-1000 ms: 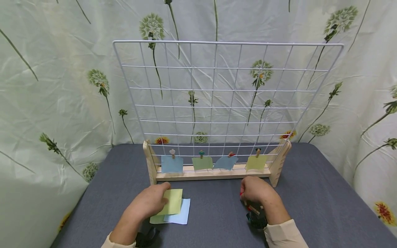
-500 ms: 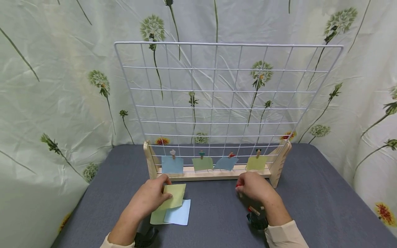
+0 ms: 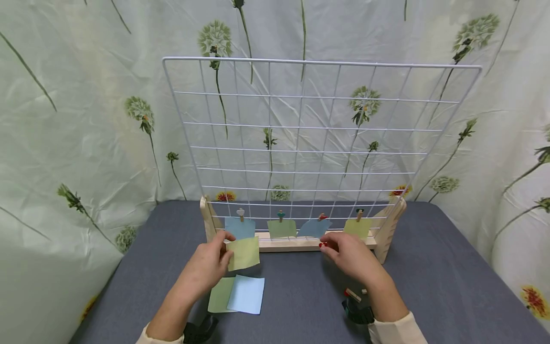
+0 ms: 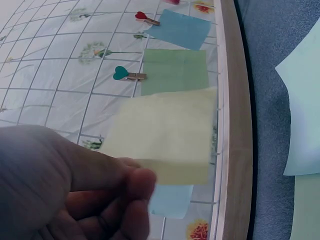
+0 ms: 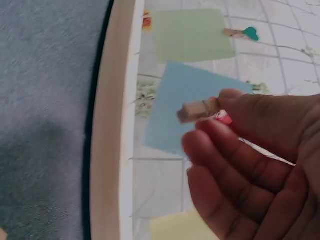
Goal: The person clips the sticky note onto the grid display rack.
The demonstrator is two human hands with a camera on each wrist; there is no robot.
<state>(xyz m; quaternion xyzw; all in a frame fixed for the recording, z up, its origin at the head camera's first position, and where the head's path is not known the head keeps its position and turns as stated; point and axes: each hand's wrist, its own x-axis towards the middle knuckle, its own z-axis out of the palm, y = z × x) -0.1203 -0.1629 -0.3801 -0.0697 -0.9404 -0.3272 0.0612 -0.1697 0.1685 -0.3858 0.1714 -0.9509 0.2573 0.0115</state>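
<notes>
My left hand [image 3: 206, 263] pinches a yellow paper note [image 3: 244, 253] by its left edge, held up in front of the rack. In the left wrist view the note [image 4: 165, 135] overlaps a green note [image 4: 175, 71] and a blue note [image 4: 172, 202] on the grid. My right hand [image 3: 354, 255] pinches a small wooden clothespin [image 5: 200, 109] with a red decoration, between thumb and forefinger. White wire grid [image 3: 296, 126] stands upright in a wooden base [image 3: 292, 245]. Along its bottom, clothespins hold a blue note [image 3: 240, 227], a green note [image 3: 282, 229], a tilted blue note [image 3: 315, 228] and a yellow note [image 3: 358, 228].
On the dark grey tabletop [image 3: 301, 306] lie a loose green note [image 3: 220, 296] and a light blue note [image 3: 247, 295], overlapping. Another clothespin [image 3: 353, 295] lies near my right wrist. A flowered curtain [image 3: 86, 134] hangs behind the table.
My left hand has lifted the yellow note off the loose notes and brought it up toward the grid. My right hand has raised the red clothespin from the table toward the base.
</notes>
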